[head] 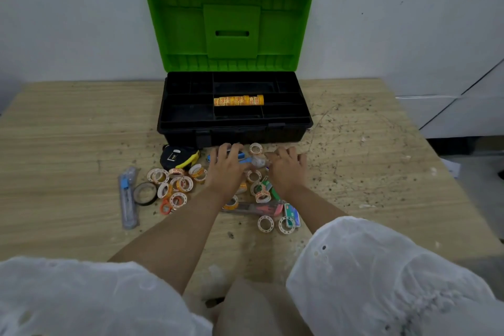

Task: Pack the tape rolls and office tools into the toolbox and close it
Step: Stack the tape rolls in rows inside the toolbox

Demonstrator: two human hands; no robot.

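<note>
Head view: at frame center, your left hand (227, 169) is touching a blue tool (241, 157), grip unclear; your right hand (286, 169) is spreading its fingers over tape rolls (255, 148), gripping nothing.

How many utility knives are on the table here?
2 for certain: a grey and blue utility knife at the pile's left edge, and a pink utility knife between the forearms. A blue tool under the left hand may be a third.
</note>
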